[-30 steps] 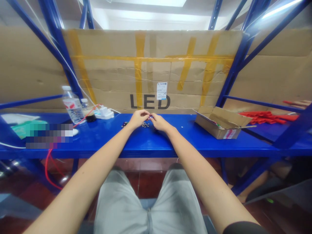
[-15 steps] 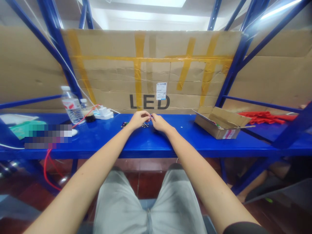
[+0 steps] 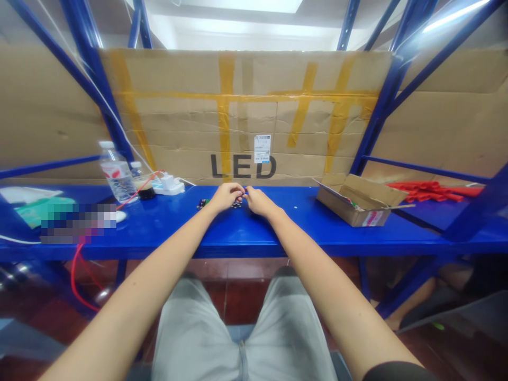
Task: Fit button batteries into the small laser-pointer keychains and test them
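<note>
My left hand (image 3: 226,197) and my right hand (image 3: 257,201) meet over the blue table (image 3: 246,233), fingertips pinched close together. Something tiny and dark reddish shows between them, too small to name. Just below the left fingers lie several small metallic pieces (image 3: 237,204) on the tabletop. Beside the left hand's wrist is a small cluster of dark and green bits (image 3: 203,202), partly covered by that hand. Both hands are closed, and their palms are hidden from view.
An open cardboard box (image 3: 357,203) stands at the right, with red material (image 3: 432,191) beyond it. To the left are a water bottle (image 3: 117,174), a dark jar (image 3: 146,189), a white power adapter (image 3: 170,184) and a green packet (image 3: 45,209). Blue frame posts (image 3: 381,106) flank a large cardboard panel (image 3: 178,127).
Both hands have shifted very slightly on the spot, the right hand's fingers dipping a little. The other things lie where they were.
</note>
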`<state>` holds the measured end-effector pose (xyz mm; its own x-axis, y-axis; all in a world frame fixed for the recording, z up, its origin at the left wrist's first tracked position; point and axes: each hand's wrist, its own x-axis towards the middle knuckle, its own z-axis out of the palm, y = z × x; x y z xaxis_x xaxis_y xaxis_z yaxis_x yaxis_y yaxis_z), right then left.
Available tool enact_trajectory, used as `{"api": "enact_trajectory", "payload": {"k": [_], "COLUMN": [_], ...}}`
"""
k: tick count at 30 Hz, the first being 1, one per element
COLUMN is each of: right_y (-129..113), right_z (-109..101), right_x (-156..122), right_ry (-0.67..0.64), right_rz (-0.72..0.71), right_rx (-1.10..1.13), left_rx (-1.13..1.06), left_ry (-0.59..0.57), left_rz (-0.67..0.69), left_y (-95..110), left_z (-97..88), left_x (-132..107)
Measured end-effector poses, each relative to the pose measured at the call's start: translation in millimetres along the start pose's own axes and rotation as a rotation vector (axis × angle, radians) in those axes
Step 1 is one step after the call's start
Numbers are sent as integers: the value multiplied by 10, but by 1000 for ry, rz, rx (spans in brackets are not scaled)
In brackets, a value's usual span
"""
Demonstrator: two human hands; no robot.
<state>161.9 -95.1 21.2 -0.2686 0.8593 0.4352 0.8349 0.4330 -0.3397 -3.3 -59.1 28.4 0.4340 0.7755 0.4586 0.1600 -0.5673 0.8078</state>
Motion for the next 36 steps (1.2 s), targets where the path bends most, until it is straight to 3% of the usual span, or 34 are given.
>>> {"api": "enact_trajectory", "payload": {"k": [12,14,19,24,30,36], "right_y": [171,181,167,211,276,280], "right_z": [-129,-128,-140,-156,-142,-172], "right_x": [84,84,66,78,88,87], "right_ry": [200,201,179,156,155,93], "right_rz": [254,279,295,326,380,481], "right_rx": [162,170,159,137,92,59], "left_rx": [-95,-22,391,484,630,873], "left_ry": [195,249,433,314,24,-122], "left_rz": [-139,-127,-19,24,192,336], "left_y": [-43,-80,-158,-159,-158,-128], "left_z": [-43,-78,-192,-167,90,283], "left_x": [53,55,48,23,17,32]}}
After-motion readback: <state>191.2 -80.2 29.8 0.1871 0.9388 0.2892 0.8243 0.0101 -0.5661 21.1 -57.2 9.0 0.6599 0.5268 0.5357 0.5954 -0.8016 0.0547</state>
